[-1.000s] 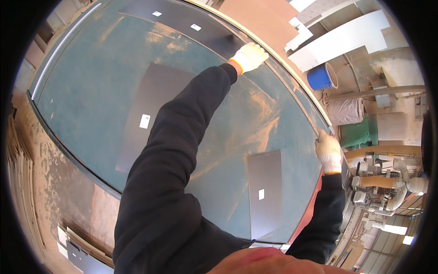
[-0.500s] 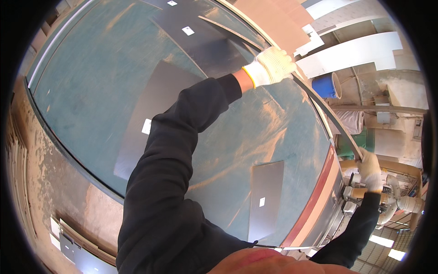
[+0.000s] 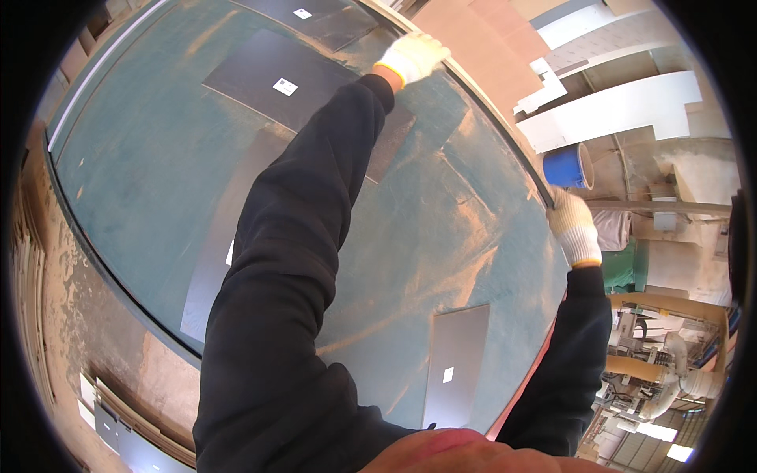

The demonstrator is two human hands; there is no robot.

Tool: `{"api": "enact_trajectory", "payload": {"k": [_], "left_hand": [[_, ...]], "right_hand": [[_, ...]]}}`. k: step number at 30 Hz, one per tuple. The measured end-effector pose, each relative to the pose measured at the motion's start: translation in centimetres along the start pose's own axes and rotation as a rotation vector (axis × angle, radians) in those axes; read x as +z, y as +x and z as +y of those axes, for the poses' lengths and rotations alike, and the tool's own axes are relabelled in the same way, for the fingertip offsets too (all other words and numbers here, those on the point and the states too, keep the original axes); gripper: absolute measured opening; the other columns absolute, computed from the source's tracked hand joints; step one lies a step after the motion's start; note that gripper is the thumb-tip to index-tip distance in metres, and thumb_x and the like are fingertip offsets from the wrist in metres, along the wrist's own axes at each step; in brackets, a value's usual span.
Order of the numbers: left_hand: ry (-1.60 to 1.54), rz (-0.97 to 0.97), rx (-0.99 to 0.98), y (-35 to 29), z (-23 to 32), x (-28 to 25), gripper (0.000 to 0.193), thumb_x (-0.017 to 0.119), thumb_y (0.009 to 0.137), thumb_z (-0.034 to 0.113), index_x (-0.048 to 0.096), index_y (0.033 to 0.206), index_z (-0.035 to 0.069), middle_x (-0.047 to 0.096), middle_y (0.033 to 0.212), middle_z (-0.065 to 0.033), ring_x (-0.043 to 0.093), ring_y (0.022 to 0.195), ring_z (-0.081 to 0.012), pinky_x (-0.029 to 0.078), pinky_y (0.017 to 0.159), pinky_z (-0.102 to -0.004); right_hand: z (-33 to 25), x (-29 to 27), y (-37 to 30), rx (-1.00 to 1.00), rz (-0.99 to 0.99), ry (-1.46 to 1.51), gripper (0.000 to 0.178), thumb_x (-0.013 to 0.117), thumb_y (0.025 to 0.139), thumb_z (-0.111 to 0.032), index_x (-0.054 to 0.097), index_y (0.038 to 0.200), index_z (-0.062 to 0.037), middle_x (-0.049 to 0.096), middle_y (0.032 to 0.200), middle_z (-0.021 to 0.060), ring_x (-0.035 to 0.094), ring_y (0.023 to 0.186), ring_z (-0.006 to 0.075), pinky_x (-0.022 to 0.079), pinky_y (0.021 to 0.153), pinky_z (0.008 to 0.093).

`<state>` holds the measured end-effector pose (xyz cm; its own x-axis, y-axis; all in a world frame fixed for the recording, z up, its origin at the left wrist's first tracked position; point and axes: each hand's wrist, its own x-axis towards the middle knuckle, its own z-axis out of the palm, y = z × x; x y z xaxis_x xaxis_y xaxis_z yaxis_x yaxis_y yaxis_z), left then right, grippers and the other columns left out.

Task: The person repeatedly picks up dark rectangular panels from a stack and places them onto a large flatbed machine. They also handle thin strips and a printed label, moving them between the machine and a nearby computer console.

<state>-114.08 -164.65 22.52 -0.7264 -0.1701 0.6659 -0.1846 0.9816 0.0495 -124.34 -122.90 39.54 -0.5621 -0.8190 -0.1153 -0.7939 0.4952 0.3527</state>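
Note:
A long, thin dark strip (image 3: 509,142) runs along the far right edge of a large green-topped table (image 3: 410,260). My left hand (image 3: 413,58), in a cream knit glove, is closed on the strip near the table's far edge. Nearer me, my right hand (image 3: 573,226), gloved the same way, grips the strip's near end just beyond the table corner. Under and beside my left forearm lie dark flat panels (image 3: 244,71) with small white labels. Another grey panel (image 3: 461,339) rests on the near part of the tabletop.
Beyond the table's right edge stand a blue bucket (image 3: 564,167), white cut boards (image 3: 607,114) and brown sheets (image 3: 465,47). Machinery with hoses (image 3: 670,378) sits at the lower right. More boards lean at the lower left (image 3: 142,449). Sawdust streaks the tabletop.
Both hands have moved up and to the left with the strip. The strip, held out past the corner before, now lies along the table edge. The dark panel near my left hand has shifted left.

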Motion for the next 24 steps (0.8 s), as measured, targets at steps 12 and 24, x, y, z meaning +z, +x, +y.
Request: {"api": "enact_trajectory", "payload": {"k": [12, 24], "left_hand": [[0.005, 0.106, 0.079, -4.8, 1.5, -6.2, 0.027, 0.067, 0.094, 0.035, 0.066, 0.110, 0.014, 0.067, 0.100, -0.0084, 0.065, 0.102, -0.0291, 0.050, 0.093, -0.0444], [-0.018, -0.152, -0.028, -23.0, 9.5, -25.1, 0.025, 0.072, 0.087, 0.032, 0.063, 0.099, 0.012, 0.061, 0.089, -0.0068, 0.061, 0.094, -0.0294, 0.048, 0.089, -0.0423]], "right_hand": [[2.9, -3.3, -0.1, 0.020, -0.250, 0.207, 0.045, 0.065, 0.085, -0.006, 0.066, 0.131, -0.0088, 0.070, 0.109, 0.0268, 0.069, 0.103, 0.0417, 0.055, 0.090, 0.0448], [-6.4, 1.7, -16.2, -0.164, -0.352, 0.352, 0.027, 0.070, 0.086, -0.010, 0.071, 0.113, -0.0137, 0.073, 0.095, 0.0191, 0.070, 0.094, 0.0397, 0.056, 0.082, 0.0483]]}}
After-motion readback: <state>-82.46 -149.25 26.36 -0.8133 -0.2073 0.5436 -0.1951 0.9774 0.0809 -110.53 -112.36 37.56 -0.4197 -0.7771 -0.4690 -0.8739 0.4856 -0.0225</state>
